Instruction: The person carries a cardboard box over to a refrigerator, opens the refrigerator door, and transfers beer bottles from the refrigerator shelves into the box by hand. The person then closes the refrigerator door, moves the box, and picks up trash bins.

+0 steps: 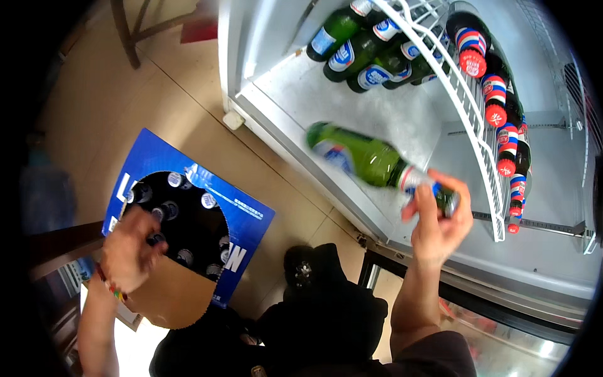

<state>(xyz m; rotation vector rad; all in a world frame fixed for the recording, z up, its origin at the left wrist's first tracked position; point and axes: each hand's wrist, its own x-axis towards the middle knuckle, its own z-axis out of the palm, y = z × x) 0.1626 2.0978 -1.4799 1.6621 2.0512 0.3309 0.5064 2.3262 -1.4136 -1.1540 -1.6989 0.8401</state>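
My right hand (435,221) grips a green glass beer bottle (372,160) by its neck, just below the cap. The bottle is tilted, its base towards the upper left, over the floor of an open refrigerator (301,89). My left hand (134,247), blurred, is at the round opening of a blue cardboard beer carton (247,205). Its fingers are by a dark bottle neck (157,239); whether they hold it I cannot tell. Several capped bottles (166,210) stand inside the carton, and a torn cardboard flap (172,294) folds out towards me.
Several green bottles (372,75) stand at the refrigerator's far end. Above, a white wire shelf (464,99) carries bottles with red caps (495,115). The glass door (509,348) lies at the lower right. A wooden stool (127,37) stands on the tiled floor (183,108).
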